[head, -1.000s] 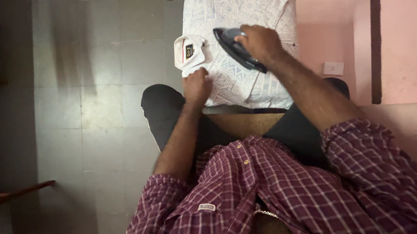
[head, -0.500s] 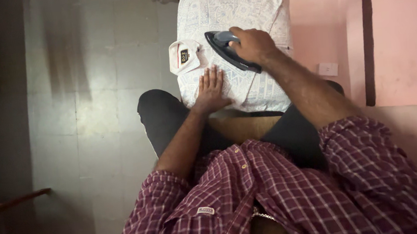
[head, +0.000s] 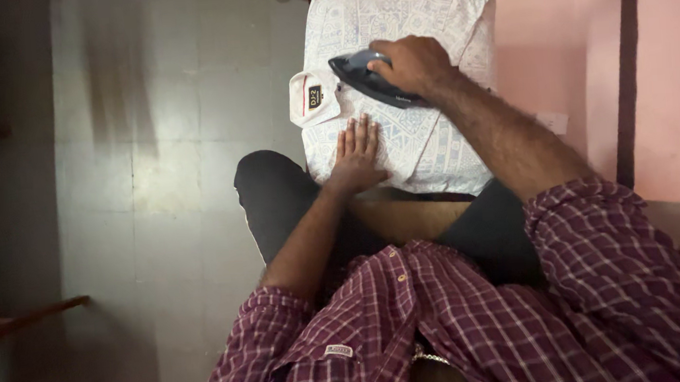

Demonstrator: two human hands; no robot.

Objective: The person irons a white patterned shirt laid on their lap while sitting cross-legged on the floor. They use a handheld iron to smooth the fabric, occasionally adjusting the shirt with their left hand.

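- The top of the patterned white shirt (head: pixel 424 141) runs out of the frame, and the surface under it shows only as a brown strip (head: pixel 405 214) at its near edge; what kind of stand or table that is cannot be told.
- The right hand (head: pixel 411 65) covers the handle and rear of the dark iron (head: pixel 360 74), so only the pointed front and part of the body are in view. The sole plate is hidden against the cloth.
- The room on the left is dim; two reddish wooden bars (head: pixel 34 316) low on that side are probably furniture parts, but the light is too poor to be sure.
- Counted: one iron, one shirt with one folded collar (head: pixel 313 97) carrying a small dark label, two hands, two dark-clad knees (head: pixel 272 192) below the shirt.
- The shirt lies flat on the surface in front of the person, collar at the left edge, beside a grey tiled floor (head: pixel 172 187) and a pink wall (head: pixel 667 72).
- The right arm reaches forward from the checked maroon sleeve (head: pixel 615 251), forearm bare, fingers curled tight around the iron's handle. The iron rests on the shirt with its tip pointing left towards the collar.
- The left hand (head: pixel 357 154) lies palm down on the shirt just below the iron, fingers straight, spread slightly and gripping nothing, pressed flat on the fabric.
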